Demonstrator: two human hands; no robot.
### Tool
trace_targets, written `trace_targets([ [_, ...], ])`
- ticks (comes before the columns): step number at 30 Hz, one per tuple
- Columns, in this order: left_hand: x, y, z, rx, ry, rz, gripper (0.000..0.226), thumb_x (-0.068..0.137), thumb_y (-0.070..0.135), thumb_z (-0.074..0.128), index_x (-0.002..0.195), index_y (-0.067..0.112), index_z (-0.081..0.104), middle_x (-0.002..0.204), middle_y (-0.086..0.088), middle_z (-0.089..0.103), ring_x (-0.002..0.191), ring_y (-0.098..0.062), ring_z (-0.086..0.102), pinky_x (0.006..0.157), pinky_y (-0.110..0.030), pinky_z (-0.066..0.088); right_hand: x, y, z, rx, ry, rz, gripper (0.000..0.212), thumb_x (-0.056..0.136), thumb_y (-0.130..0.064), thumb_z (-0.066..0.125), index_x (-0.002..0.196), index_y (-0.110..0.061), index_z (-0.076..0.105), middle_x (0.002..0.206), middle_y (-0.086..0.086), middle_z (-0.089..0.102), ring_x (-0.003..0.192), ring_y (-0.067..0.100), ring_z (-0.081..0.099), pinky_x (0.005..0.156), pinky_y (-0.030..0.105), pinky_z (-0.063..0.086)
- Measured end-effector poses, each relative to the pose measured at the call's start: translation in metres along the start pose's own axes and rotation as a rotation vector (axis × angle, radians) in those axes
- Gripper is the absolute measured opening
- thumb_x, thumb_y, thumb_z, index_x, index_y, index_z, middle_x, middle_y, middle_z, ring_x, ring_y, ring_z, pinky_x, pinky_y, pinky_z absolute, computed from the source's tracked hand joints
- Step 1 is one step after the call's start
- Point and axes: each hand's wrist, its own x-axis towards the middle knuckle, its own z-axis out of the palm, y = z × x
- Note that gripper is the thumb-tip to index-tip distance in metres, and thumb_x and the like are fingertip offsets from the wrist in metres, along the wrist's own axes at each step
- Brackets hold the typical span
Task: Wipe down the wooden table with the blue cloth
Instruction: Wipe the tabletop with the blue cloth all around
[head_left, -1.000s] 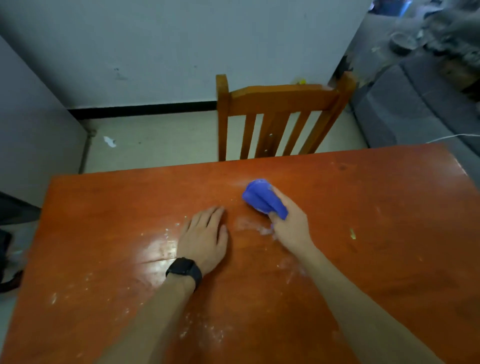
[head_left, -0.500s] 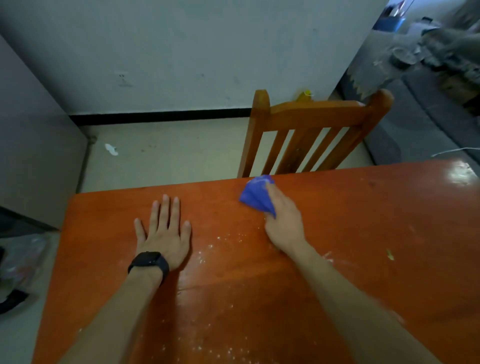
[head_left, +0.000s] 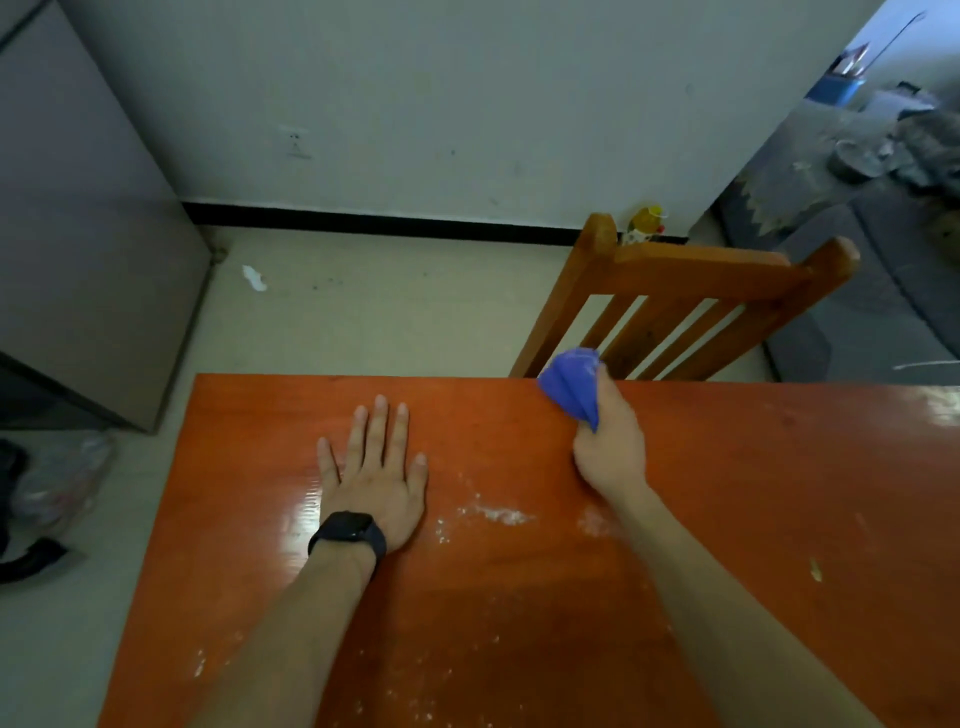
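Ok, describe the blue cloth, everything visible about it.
The blue cloth is a solid, slightly purplish blue, soft fabric bunched into a folded wad with visible creases. The right hand grips its lower end, fingers closed around it, so part is hidden. It sits at the far edge of the wooden table, just in front of the chair, with faint white specks on it.

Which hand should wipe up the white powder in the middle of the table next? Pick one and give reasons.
Right. The right hand already grips the blue cloth at the table's far edge, and the white powder lies just nearer than it. The left hand is flat on the wood, empty, bracing.
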Motion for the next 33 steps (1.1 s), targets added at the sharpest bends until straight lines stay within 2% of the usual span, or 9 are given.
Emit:
trace_targets([
  [2,0.0,-0.001,0.0,-0.011,-0.001,-0.003,0.059,0.099,0.052,0.003,0.148,0.035,-0.026,0.152,0.011,-0.037,0.141,-0.011,-0.033,0.113,-0.051,-0.021,-0.033,-0.027,0.025,0.019,-0.106,-0.134,0.058,0.09,-0.004,0.052,0.141,-0.03,0.042,0.131,-0.012,0.055,0.124,0.002,0.047,0.111,0.032,0.034],
  [5,-0.001,0.0,-0.001,-0.037,-0.007,-0.004,0.059,0.101,0.048,0.007,0.151,0.035,-0.02,0.154,0.013,-0.034,0.142,-0.01,-0.031,0.115,-0.051,-0.018,-0.079,-0.047,0.028,0.112,-0.294,-0.292,0.045,0.091,-0.006,0.054,0.127,-0.034,0.055,0.12,-0.024,0.055,0.116,-0.015,0.045,0.108,0.014,0.03],
  [9,-0.001,0.002,-0.004,-0.022,-0.016,-0.011,0.058,0.101,0.047,0.007,0.151,0.035,-0.02,0.154,0.011,-0.034,0.143,-0.011,-0.03,0.115,-0.051,-0.018,-0.081,-0.033,-0.005,0.122,-0.638,-0.17,0.056,0.085,0.003,0.051,0.127,-0.03,0.062,0.128,-0.009,0.063,0.115,0.0,0.056,0.095,0.01,0.042],
  [15,-0.001,0.003,-0.002,0.01,-0.009,-0.02,0.057,0.1,0.049,0.003,0.148,0.036,-0.024,0.152,0.011,-0.037,0.141,-0.011,-0.032,0.114,-0.051,-0.019,-0.009,-0.012,-0.023,0.136,-0.096,-0.044,0.044,0.089,-0.004,0.051,0.126,-0.027,0.058,0.097,-0.011,0.063,0.088,0.002,0.059,0.089,0.034,0.051],
  [20,0.001,0.002,0.001,0.008,-0.002,-0.019,0.058,0.1,0.05,0.007,0.15,0.037,-0.021,0.151,0.013,-0.035,0.144,-0.012,-0.029,0.115,-0.052,-0.017,-0.084,-0.003,0.01,0.077,-0.25,-0.181,0.048,0.083,-0.007,0.05,0.124,-0.027,0.063,0.12,-0.006,0.066,0.114,0.015,0.056,0.102,0.042,0.045],
  [24,-0.001,0.003,0.001,0.01,-0.009,-0.021,0.059,0.101,0.05,0.008,0.151,0.037,-0.019,0.154,0.012,-0.034,0.144,-0.012,-0.029,0.117,-0.052,-0.016,-0.106,-0.004,-0.023,0.326,-0.506,-0.072,0.052,0.085,0.008,0.047,0.124,-0.022,0.063,0.098,-0.012,0.069,0.084,-0.006,0.064,0.073,0.019,0.05],
  [26,-0.003,0.005,0.0,0.024,-0.014,-0.011,0.059,0.1,0.05,0.005,0.15,0.036,-0.022,0.153,0.009,-0.036,0.143,-0.013,-0.03,0.117,-0.053,-0.016,-0.077,0.01,-0.043,0.386,-0.334,0.075,0.053,0.087,0.008,0.052,0.131,-0.021,0.059,0.086,-0.011,0.065,0.069,-0.002,0.062,0.066,0.019,0.049],
  [29,-0.003,0.007,-0.003,0.043,-0.022,-0.01,0.059,0.099,0.051,0.003,0.15,0.035,-0.023,0.154,0.009,-0.035,0.144,-0.014,-0.03,0.117,-0.054,-0.016,-0.034,0.047,-0.065,0.189,0.003,0.118,0.05,0.09,-0.001,0.051,0.137,-0.019,0.052,0.116,0.0,0.064,0.097,0.013,0.062,0.086,0.028,0.048],
  [33,-0.004,0.007,-0.003,0.055,-0.022,-0.017,0.059,0.1,0.051,0.004,0.151,0.035,-0.021,0.157,0.008,-0.03,0.146,-0.015,-0.026,0.117,-0.054,-0.015,-0.052,0.076,-0.032,-0.065,0.017,0.068,0.061,0.082,-0.016,0.047,0.141,-0.032,0.046,0.143,0.002,0.049,0.128,0.028,0.047,0.106,0.051,0.041],
])
